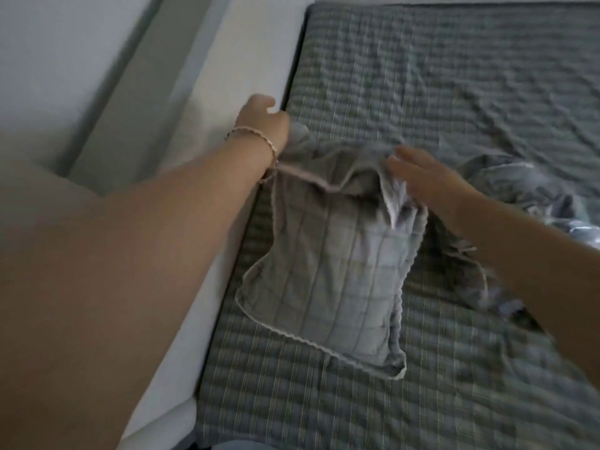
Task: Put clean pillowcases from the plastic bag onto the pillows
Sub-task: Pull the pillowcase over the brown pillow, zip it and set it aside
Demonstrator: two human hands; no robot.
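A grey checked pillowcase (pixel 324 271) with a pale scalloped edge lies on the bed, with a pillow partly inside it. Its far end is bunched and lifted. My left hand (pixel 264 123), with a bead bracelet on the wrist, holds the far left corner of the pillowcase next to the white bed frame. My right hand (pixel 422 180) pinches the far right edge of the pillowcase, where the cloth gathers in folds under the fingers. A plastic bag (pixel 532 193) with folded blue-grey cloth inside lies just right of my right hand.
The bed (pixel 454 76) is covered with a grey-green checked quilted sheet, wrinkled at the far right. A white padded bed frame (pixel 227 76) runs along the left side, with a pale wall (pixel 48 60) beyond it.
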